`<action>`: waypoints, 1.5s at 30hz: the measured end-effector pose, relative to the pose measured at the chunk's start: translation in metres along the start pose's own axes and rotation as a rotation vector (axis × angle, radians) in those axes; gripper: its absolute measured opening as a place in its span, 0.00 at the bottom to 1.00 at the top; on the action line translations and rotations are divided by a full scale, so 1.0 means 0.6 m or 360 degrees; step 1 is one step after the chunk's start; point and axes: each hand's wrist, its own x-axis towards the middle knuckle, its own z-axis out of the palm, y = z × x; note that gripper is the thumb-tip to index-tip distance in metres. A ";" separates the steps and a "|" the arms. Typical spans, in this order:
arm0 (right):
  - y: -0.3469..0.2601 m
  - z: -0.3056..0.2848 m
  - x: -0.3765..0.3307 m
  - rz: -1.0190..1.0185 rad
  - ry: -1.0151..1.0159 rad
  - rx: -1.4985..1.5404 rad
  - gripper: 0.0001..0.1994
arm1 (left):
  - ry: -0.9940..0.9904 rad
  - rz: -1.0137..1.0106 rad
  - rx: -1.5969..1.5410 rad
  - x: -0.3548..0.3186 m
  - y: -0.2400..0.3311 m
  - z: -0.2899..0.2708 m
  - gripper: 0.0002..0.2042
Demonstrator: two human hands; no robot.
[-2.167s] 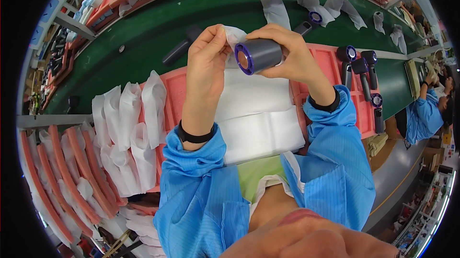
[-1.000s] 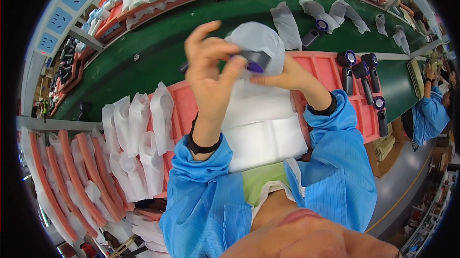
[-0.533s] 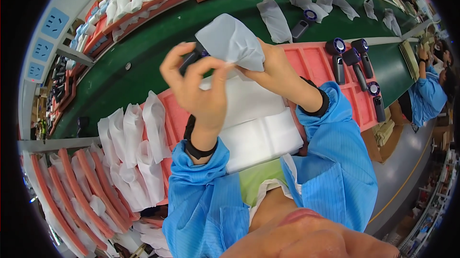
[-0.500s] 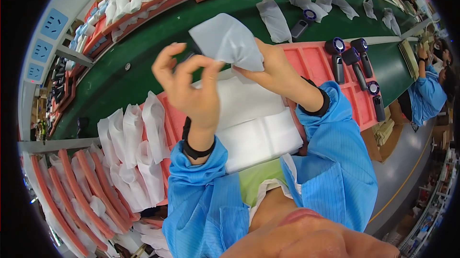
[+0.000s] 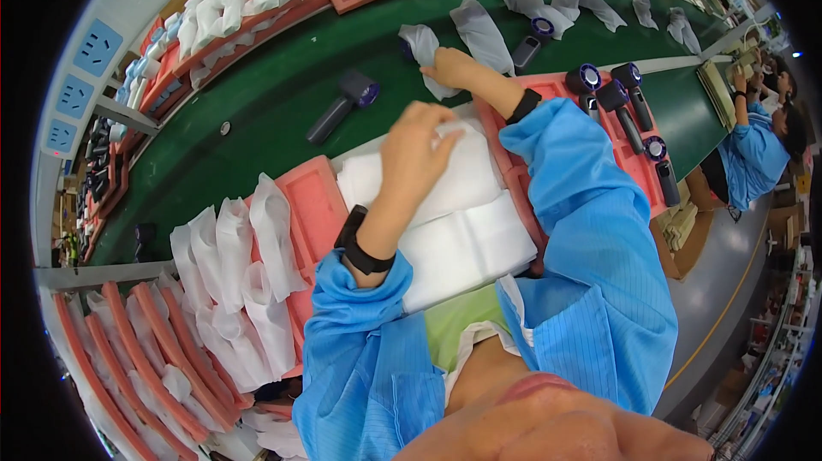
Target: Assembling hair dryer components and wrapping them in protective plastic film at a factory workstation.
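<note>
My right hand [image 5: 460,70] reaches out over the green work surface [image 5: 257,131], its fingers closed on the edge of a bagged handheld fan [image 5: 419,43]. The fan's dark head shows at the left end of the white bag. My left hand [image 5: 413,157] hovers over a stack of white foam bags [image 5: 467,243], thumb and fingers apart, close to the upper bags. Whether its fingertips touch them I cannot tell. An unwrapped dark handheld fan [image 5: 342,106] with a purple ring lies to the left on the green surface.
Several bare fans [image 5: 629,127] lie on a pink tray [image 5: 548,131] at right. Wrapped fans [image 5: 235,255] fill a tray at left, above stacked pink trays [image 5: 163,358]. More bagged fans [image 5: 484,33] lie farther back. Co-workers [image 5: 758,148] sit at far right.
My right hand has carried the bagged fan away and down to the far green surface. My left hand has let go of the bag and moved right over the stack, uncovering the dark fan.
</note>
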 end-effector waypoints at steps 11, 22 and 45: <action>0.361 -0.175 0.019 -0.0204 0.0140 -0.0703 0.18 | -0.0378 0.0235 0.0404 -0.044 -0.026 0.092 0.09; 0.310 -0.213 -0.026 0.0371 -0.0129 0.0722 0.27 | -0.0407 0.0031 0.0283 -0.037 -0.037 0.077 0.03; -0.085 -0.208 -0.204 -0.1137 0.0196 0.1340 0.34 | 0.0364 -0.0265 -0.1283 -0.002 0.029 -0.110 0.06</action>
